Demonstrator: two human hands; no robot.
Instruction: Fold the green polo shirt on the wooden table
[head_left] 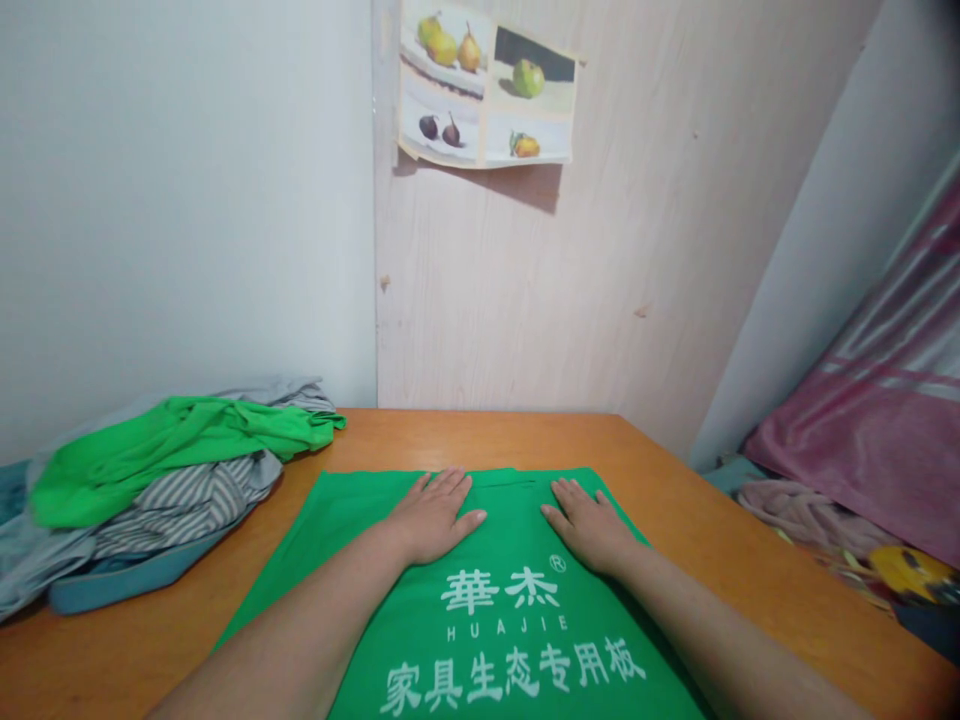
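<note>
A green garment (pixel 495 620) with white printed lettering lies spread flat on the wooden table (pixel 675 500) in front of me. My left hand (pixel 435 515) rests palm down on its upper part, fingers stretched out flat. My right hand (pixel 589 520) lies flat beside it, a little to the right, fingers also extended and pressed on the cloth. Neither hand holds anything.
A pile of clothes (pixel 150 490) sits at the table's left: a green piece on top, striped and grey fabric below. A fruit poster (pixel 487 85) hangs on the wall behind. Pink bedding (pixel 870 440) and a yellow object (pixel 911 572) lie to the right, beyond the table edge.
</note>
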